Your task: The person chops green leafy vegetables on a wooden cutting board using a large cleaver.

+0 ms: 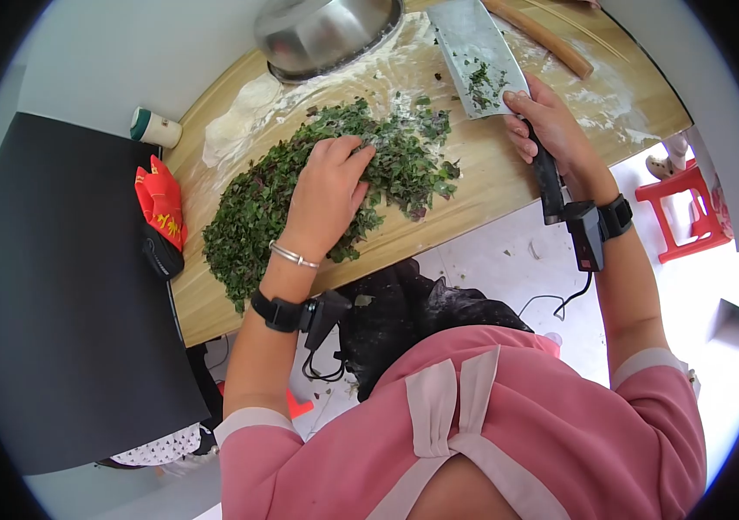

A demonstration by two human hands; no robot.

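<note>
A wide heap of chopped leafy greens (257, 195), dark green with some purple, lies along the near side of the wooden table. My left hand (330, 186) rests on top of the heap with its fingers apart and bent down into the leaves; the fingertips are partly hidden. My right hand (556, 130) is closed around the cleaver (476, 54), gripping it where the black handle meets the blade. Its broad blade points away from me over the table, flat face up, with bits of chopped leaf stuck to it.
An upturned steel bowl (326, 35) and a wooden rolling pin (547, 39) are at the far side, amid scattered flour. Pale dough (239, 117) lies behind the greens. A white jar (157, 128) and a red packet (159, 204) sit at the left edge. A red stool (686, 208) stands right.
</note>
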